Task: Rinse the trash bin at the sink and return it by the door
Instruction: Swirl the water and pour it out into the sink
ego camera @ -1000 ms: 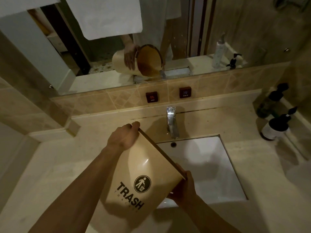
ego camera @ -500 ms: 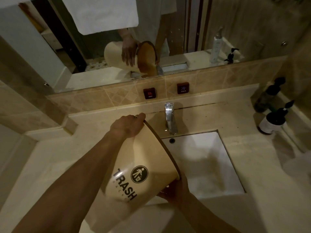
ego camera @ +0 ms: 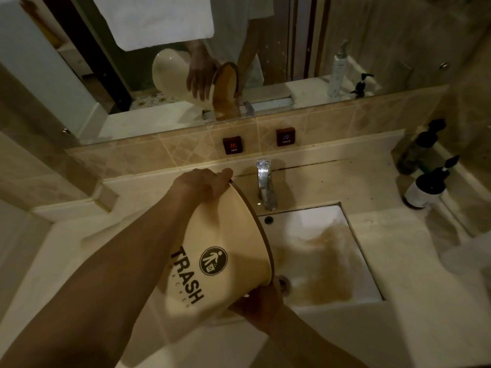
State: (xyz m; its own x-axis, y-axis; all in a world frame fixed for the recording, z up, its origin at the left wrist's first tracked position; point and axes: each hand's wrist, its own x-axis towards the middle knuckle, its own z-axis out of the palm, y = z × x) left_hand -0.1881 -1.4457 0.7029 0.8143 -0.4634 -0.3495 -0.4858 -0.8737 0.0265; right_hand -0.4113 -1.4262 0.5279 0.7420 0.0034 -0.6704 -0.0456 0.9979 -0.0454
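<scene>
A beige trash bin (ego camera: 223,243) marked TRASH lies tipped on its side, its mouth facing right over the white sink (ego camera: 364,266). My left hand (ego camera: 202,183) grips the upper rim. My right hand (ego camera: 257,305) holds the lower rim from beneath. Brownish water (ego camera: 326,264) spreads across the basin below the bin's mouth. The chrome faucet (ego camera: 265,184) stands just behind the rim. The bin's inside is hidden from me, but the mirror shows it brown.
Two dark pump bottles (ego camera: 427,181) stand on the counter at the right. HOT (ego camera: 232,146) and COLD (ego camera: 285,138) buttons sit on the tiled backsplash. A mirror (ego camera: 345,30) runs above. The stone counter (ego camera: 414,282) surrounds the sink.
The bin has tipped further toward the sink, and brownish water now spreads over the basin, which was white before. Both hands kept their grip on the rim.
</scene>
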